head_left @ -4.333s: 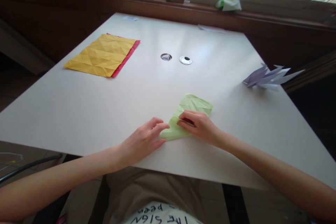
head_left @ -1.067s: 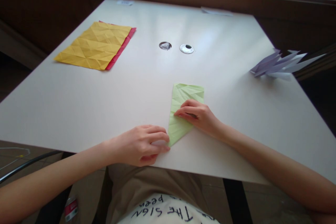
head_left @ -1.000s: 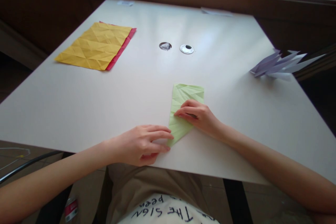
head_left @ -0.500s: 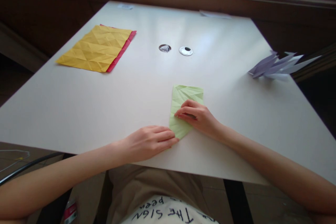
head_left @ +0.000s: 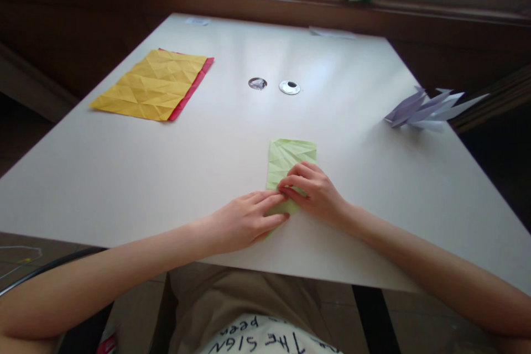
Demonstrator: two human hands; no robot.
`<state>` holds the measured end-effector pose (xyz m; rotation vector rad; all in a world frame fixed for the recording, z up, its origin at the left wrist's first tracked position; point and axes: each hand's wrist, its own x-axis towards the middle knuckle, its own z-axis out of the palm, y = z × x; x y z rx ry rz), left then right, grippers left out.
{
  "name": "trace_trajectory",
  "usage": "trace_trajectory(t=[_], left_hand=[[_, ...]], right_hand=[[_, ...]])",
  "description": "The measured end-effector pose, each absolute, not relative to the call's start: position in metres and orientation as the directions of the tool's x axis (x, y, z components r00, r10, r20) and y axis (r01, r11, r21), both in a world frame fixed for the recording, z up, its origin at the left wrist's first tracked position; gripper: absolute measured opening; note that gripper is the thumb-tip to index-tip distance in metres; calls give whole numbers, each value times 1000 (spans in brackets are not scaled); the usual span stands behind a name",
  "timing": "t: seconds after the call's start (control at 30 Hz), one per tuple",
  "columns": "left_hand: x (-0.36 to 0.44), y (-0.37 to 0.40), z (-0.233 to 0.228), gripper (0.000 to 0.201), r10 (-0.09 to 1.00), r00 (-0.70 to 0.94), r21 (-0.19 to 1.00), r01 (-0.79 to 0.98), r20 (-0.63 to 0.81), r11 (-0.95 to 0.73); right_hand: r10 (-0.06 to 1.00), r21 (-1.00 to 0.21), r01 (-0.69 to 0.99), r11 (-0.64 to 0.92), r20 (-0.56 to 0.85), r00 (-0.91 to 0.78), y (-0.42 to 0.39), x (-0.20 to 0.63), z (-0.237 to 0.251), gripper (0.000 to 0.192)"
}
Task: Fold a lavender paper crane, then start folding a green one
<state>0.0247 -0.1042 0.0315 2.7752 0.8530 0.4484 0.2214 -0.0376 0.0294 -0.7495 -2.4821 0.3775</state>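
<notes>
A creased light green sheet of paper [head_left: 286, 154] lies on the white table in front of me, its lower part partly covered by my hands. My left hand [head_left: 249, 218] rests on that lower part with fingers stretched out and the thumb apart. Its fingertips meet those of my right hand [head_left: 317, 191]. The right fingers are bent and drawn together in a pinch at the middle of the green sheet. A small bit of green paper shows below the left hand.
Creased yellow paper [head_left: 151, 86] overlaps a red sheet [head_left: 191, 89] at the left of the table [head_left: 199, 166]. A folded lilac paper model [head_left: 427, 108] stands near the right edge. Two round holes, one with a metal ring [head_left: 289, 87], are set in the tabletop.
My left hand has moved up and right onto the green paper, its thumb and fingers now spread. My right hand stays on the sheet. The view has tilted slightly upward.
</notes>
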Motion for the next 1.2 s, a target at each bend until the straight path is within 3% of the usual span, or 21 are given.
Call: trace_trajectory(t=[0.3, 0.4, 0.73, 1.2], left_hand=[[24, -105, 32, 28, 565, 791, 265, 507, 237, -820], [25, -106, 32, 29, 562, 794, 247, 510, 231, -824], [26, -106, 37, 30, 561, 801, 240, 515, 207, -823], [27, -107, 38, 30, 563, 808, 225, 524, 175, -822]], right_hand=[[471, -283, 392, 876, 321, -821, -79, 252, 48, 19], [450, -177, 415, 892, 281, -848, -89, 260, 47, 24], [463, -44, 469, 882, 267, -845, -85, 275, 41, 27], [554, 3, 585, 811, 316, -770, -71, 298, 36, 25]])
